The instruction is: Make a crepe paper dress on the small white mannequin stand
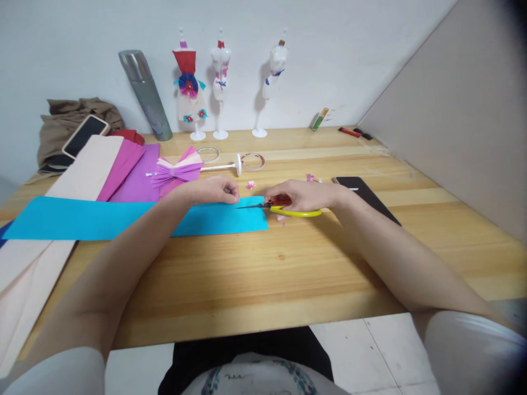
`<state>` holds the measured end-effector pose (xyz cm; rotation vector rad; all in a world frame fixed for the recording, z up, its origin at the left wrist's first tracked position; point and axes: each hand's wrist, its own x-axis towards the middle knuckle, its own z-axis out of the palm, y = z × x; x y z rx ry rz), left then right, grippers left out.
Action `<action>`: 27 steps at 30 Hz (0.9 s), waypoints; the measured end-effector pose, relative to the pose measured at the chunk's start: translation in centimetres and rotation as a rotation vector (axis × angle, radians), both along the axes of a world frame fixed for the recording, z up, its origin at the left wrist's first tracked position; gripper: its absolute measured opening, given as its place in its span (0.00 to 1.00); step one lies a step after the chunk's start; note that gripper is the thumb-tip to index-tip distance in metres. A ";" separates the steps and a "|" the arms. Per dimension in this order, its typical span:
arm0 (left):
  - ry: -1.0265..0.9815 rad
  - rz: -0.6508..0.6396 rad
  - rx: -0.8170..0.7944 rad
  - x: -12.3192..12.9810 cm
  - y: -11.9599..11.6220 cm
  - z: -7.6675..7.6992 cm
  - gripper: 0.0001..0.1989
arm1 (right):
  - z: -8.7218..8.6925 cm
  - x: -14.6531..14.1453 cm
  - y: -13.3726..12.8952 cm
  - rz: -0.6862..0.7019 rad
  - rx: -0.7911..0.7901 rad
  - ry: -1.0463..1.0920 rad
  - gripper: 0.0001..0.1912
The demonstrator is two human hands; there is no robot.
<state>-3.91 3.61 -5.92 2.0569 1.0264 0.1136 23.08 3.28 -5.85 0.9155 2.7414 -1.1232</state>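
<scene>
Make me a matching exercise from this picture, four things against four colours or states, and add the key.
Things:
1. Scissors
2. Paper strip
3. Flask
4. Dress form in pleated purple

Colours or states:
A. Lying on its side
B. Held in the right hand
C. Grey-green with a metallic top
D. Bright blue, flat on the table

Right pairs: 1-B, 2-D, 3-C, 4-A.

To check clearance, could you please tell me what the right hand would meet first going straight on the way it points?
Scissors leading, the right hand would likely run along the blue paper and meet the left hand first, though depth is unclear.
</scene>
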 end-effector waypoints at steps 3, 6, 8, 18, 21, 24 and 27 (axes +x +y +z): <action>0.014 -0.016 0.009 -0.1 0.1 -0.2 0.09 | -0.3 0.1 0.1 -0.002 -0.001 0.022 0.26; 0.009 -0.026 0.023 -0.2 0.2 -0.2 0.10 | -0.6 0.3 0.2 0.008 -0.012 0.030 0.25; 0.011 -0.027 0.026 -0.2 0.2 -0.3 0.10 | -0.6 0.4 0.3 0.003 -0.012 0.018 0.25; 0.015 -0.008 0.007 -0.1 0.1 -0.3 0.09 | -0.8 0.8 0.6 0.015 0.007 0.032 0.24; -0.004 -0.008 -0.009 0.0 0.0 -0.2 0.09 | -0.7 0.8 0.7 0.035 0.029 0.030 0.23; -0.015 -0.013 -0.017 0.0 0.0 -0.1 0.09 | -0.5 0.6 0.6 0.027 -0.008 0.019 0.24; -0.026 -0.009 -0.024 0.0 0.1 -0.2 0.09 | -0.4 0.5 0.5 0.019 -0.054 0.025 0.26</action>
